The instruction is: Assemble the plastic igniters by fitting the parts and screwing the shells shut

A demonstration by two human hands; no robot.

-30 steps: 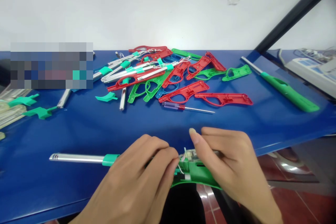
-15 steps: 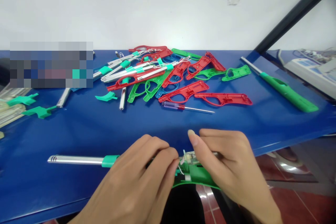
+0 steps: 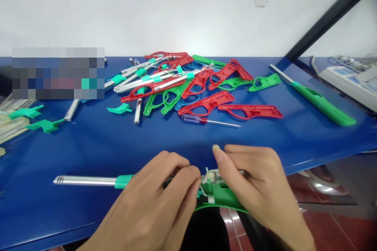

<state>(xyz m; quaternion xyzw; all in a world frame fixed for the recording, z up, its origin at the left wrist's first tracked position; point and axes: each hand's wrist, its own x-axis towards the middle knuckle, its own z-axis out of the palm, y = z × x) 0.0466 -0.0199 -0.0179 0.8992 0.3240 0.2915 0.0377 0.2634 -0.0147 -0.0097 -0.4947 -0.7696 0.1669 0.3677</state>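
Low in the head view, a gas lighter (image 3: 226, 194) with an opened green handle lies across both hands near the table's front edge. Its silver barrel (image 3: 88, 180) with a teal collar points left. My left hand (image 3: 159, 200) is closed over the lighter's middle, fingertips pressed together beside a thin white wire (image 3: 203, 190); much of the part beneath is hidden. My right hand (image 3: 259, 184) wraps around the handle's right end and a clear fuel tank (image 3: 213, 175) in it, thumb raised along the tank.
Behind my hands are a screwdriver (image 3: 210, 120), red handle halves (image 3: 206, 102), green halves (image 3: 265, 82) and several silver barrels (image 3: 144, 80). A closed green lighter (image 3: 322, 98) lies right, near a white device (image 3: 350, 80). Teal pieces (image 3: 44, 125) and clear parts (image 3: 13, 129) sit left.
Almost nothing differs. Both hands keep their hold on the lighter, and the parts on the table stay where they were.
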